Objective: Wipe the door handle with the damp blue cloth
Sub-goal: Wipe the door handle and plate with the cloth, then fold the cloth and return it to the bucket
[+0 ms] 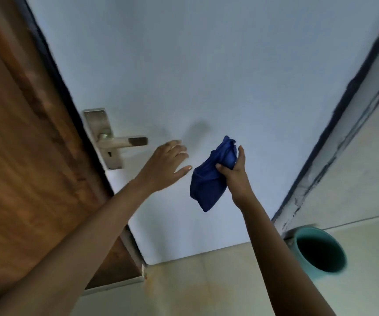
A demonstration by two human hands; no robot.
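While you stand facing the pale blue door [206, 65], take the lever door handle [124, 142] as your landmark. To the left of it runs the brown wooden door frame [19, 156], its dark edge just beside the handle's metal backplate [102, 137]. The lever itself juts out level to the right from that plate, with a keyhole below it.

Just right of the handle's tip, and a little lower, your left hand [165, 165] is stretched out with its fingers spread wide and its palm turned to the door; it holds nothing and is near the lever but not touching it.

Farther right of the handle, your right hand [234, 172] is closed around the bunched blue cloth [209, 179], thumb on one side and fingers on the other. The cloth hangs below your grip to a point, well apart from the handle and in front of the door's face.

Far to the right of the handle and much lower, a teal bucket [318, 252] stands on the tiled floor [206, 288] beside the door's dark right edge.
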